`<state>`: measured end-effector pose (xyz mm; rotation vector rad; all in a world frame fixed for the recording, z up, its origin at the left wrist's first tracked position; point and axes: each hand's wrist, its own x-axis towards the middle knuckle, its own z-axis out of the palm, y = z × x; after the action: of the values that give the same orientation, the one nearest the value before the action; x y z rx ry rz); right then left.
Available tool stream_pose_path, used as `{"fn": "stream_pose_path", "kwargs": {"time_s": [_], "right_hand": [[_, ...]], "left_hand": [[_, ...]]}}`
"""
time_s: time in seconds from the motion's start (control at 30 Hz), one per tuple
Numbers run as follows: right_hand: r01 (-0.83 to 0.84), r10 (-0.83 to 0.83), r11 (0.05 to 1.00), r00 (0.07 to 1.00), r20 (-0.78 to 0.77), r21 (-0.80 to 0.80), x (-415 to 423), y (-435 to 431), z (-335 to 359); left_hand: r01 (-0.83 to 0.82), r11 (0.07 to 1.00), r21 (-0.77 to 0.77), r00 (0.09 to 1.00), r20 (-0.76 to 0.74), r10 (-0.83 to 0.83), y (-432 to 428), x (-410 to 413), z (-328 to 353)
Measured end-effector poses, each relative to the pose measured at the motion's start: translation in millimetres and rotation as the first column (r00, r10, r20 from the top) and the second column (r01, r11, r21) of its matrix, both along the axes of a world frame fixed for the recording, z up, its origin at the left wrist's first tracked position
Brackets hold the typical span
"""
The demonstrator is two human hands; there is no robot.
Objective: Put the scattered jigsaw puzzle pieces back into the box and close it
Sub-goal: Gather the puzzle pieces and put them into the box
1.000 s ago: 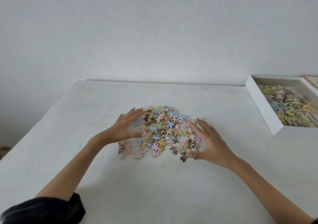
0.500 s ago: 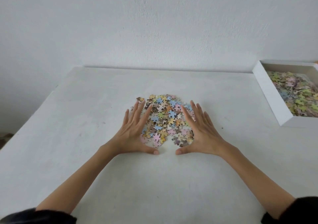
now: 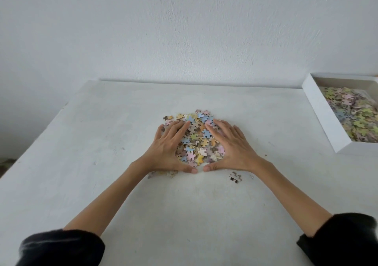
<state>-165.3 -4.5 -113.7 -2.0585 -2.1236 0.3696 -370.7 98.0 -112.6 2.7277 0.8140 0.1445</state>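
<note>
A heap of pastel jigsaw pieces (image 3: 196, 141) lies in the middle of the white table (image 3: 102, 143). My left hand (image 3: 166, 149) presses against the heap's left side with straight fingers. My right hand (image 3: 231, 149) mirrors it on the right side, and the two thumb tips almost meet at the heap's near edge. Both hands hold nothing. A stray piece (image 3: 235, 177) lies on the table just under my right wrist, and a couple more stray pieces (image 3: 171, 173) sit below my left hand. The open white box (image 3: 325, 114), partly filled with pieces, stands at the right edge.
The table's far edge meets a white wall. Its left edge runs diagonally toward me. The box is cut off by the right border of the view. Black sleeves cover both my forearms near the bottom corners.
Both hands have swept inward from the sides and squeezed the spread pieces into a tighter heap. Thumbs now nearly touch. A few pieces were left behind near my wrists.
</note>
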Motion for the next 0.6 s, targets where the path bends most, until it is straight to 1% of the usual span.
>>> {"fn": "stream_pose_path", "kwargs": {"time_s": [0.07,0.13,0.23,0.3,0.43,0.5,0.6], "right_hand": [[0.029,-0.030,0.994,1.000,0.004,0.109,-0.9,-0.2,-1.5],[0.050,-0.047,0.984,0.999,-0.024,0.173,-2.2,-1.2,-0.8],[0.042,-0.033,0.978,0.998,-0.047,0.204,-3.2,-1.2,-0.4],[0.036,-0.016,0.974,0.996,-0.092,0.224,-3.7,-1.0,-0.9],[-0.022,0.075,0.960,0.981,-0.181,0.279,-5.2,-1.1,-2.0],[-0.032,0.096,0.954,0.975,-0.202,0.297,-5.9,-1.9,0.8],[-0.019,0.115,0.935,0.961,-0.251,0.354,-6.3,-2.2,2.7]], "left_hand": [[-0.024,0.999,0.048,0.999,0.035,0.023,-1.0,0.5,-0.1],[-0.023,0.999,0.049,0.996,0.091,0.019,-2.6,0.7,-0.5],[0.011,0.999,0.036,0.980,0.199,-0.018,-0.9,0.6,-3.1],[0.047,0.998,0.041,0.967,0.248,-0.056,-0.4,0.9,-3.1],[0.087,0.994,0.061,0.954,0.282,-0.101,-4.6,1.1,-0.6],[0.078,0.997,0.019,0.950,0.301,-0.080,-5.8,0.5,1.5],[0.082,0.993,-0.083,0.928,0.369,-0.046,-5.7,-1.4,3.4]]}}
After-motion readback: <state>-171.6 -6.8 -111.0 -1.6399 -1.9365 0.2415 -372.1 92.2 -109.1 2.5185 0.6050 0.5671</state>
